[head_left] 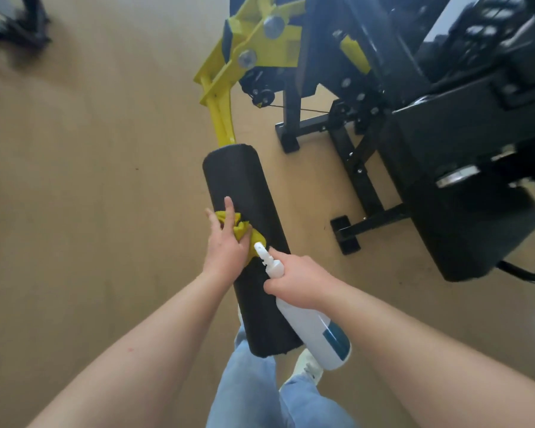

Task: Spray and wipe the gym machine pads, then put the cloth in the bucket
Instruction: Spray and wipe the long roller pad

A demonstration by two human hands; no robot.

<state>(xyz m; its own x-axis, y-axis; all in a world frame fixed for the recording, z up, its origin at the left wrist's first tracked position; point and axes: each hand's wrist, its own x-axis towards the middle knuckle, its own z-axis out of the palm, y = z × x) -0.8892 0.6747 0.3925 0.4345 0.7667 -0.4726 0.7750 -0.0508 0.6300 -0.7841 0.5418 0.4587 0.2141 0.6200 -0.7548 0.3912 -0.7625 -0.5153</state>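
Observation:
A black foam roller pad [238,180] runs from the middle of the head view down toward me, mounted on a yellow lever arm [221,118]. My left hand [224,245] presses a bunched yellow cloth [240,228] against the pad's left side, index finger stretched out, thumb curled round the cloth. My right hand [300,281] grips the neck of a white spray bottle [314,332] with a blue label, its nozzle pointing at the cloth. The bottle's body hangs beside the pad's near end.
The black machine frame [362,168] with its floor feet stands to the right, and a black seat pad [473,230] further right. Tan floor [90,180] spreads on the left. Another dark machine base [16,23] sits at the top left. My jeans and shoe show below.

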